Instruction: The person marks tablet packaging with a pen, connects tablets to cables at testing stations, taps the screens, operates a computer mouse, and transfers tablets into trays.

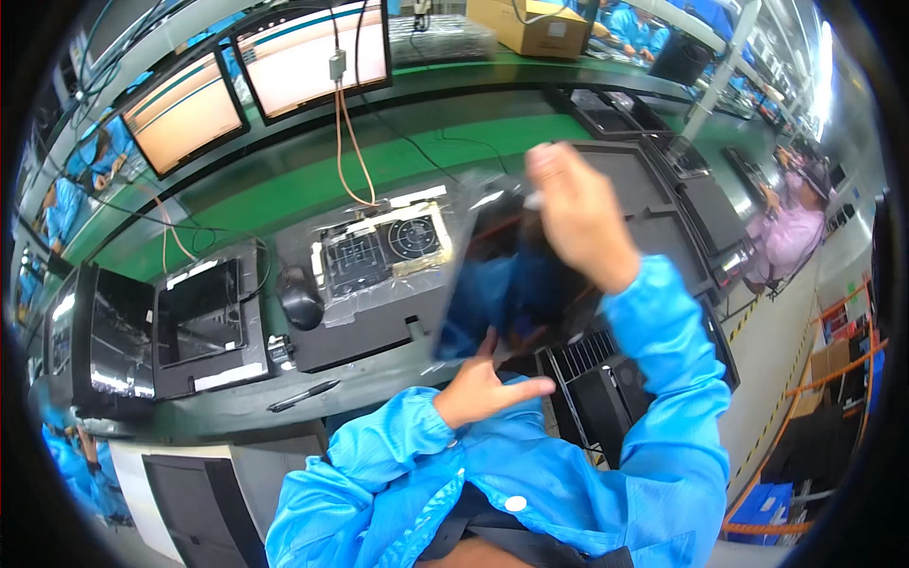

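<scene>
A glossy black flat panel point(507, 284), somewhat smeared by motion, is tilted up in front of me above the bench. My right hand point(578, 213) is closed on its upper right edge, with the fingertips blurred. At the lower edge is my left hand point(488, 386), one finger against the panel and the thumb pointing right; its other fingers are partly hidden. Left of the panel, a board with a black fan-like disc point(414, 239) and a keypad-like grid point(355, 260) lies on a dark foam pad point(365, 336). Beside it sits a black computer mouse point(300, 296).
Two lit monitors point(312, 59) stand at the back left. A black tablet-like screen point(201, 312) lies at left, with a pen point(303, 396) near the bench edge. Dark foam trays point(625, 180) are at right. A co-worker in pink point(791, 227) sits beyond. Cables point(341, 142) hang over the bench.
</scene>
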The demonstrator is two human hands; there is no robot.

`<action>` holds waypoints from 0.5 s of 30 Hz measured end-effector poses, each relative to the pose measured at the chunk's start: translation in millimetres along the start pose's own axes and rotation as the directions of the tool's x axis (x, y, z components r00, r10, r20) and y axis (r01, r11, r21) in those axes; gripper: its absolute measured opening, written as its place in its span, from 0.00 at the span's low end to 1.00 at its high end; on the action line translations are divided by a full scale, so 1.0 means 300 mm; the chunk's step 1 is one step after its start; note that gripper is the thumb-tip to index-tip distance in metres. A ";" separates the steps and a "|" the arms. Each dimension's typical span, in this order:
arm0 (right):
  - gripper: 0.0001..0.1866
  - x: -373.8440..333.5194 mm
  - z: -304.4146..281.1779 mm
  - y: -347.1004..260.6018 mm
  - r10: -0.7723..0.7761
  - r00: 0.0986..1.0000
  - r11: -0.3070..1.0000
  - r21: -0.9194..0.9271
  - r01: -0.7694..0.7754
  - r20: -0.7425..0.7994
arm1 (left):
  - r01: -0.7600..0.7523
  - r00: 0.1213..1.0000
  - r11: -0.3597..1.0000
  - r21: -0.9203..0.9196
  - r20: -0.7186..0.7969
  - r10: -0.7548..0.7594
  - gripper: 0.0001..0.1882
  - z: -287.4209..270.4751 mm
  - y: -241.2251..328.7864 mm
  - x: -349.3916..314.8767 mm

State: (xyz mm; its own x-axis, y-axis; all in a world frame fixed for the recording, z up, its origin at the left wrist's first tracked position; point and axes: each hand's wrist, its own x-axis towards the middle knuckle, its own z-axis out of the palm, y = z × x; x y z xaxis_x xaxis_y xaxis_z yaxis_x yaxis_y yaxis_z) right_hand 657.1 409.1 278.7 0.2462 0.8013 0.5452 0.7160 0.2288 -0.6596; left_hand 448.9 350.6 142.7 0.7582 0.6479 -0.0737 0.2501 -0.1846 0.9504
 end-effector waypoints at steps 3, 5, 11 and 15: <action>0.15 -0.044 0.111 0.010 -0.176 0.942 0.971 0.205 0.119 0.285 | 0.225 0.961 0.933 -0.279 -0.092 -0.260 0.39 -0.048 -0.010 -0.098; 0.16 -0.040 0.122 0.105 -0.184 0.920 0.976 0.172 0.130 0.347 | 0.083 0.910 0.952 -0.293 -0.367 -0.192 0.27 -0.155 -0.050 -0.215; 0.19 -0.211 0.199 0.312 -0.406 0.740 0.805 -0.173 0.567 0.536 | -0.497 0.752 0.441 -0.747 -0.625 -0.210 0.20 -0.416 -0.186 -0.487; 0.14 -0.298 0.283 0.160 -0.199 0.905 0.977 0.145 0.155 0.377 | -0.576 0.747 0.221 -0.787 -0.616 -0.250 0.18 -0.452 -0.258 -0.536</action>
State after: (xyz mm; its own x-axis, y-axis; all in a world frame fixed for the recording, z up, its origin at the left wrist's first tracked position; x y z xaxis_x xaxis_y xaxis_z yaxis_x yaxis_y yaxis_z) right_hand 614.0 395.3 154.2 -0.1662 0.8876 0.4296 0.6431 0.4278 -0.6351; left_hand 226.1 361.1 122.0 0.1324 0.9854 -0.1069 -0.8554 0.1681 0.4899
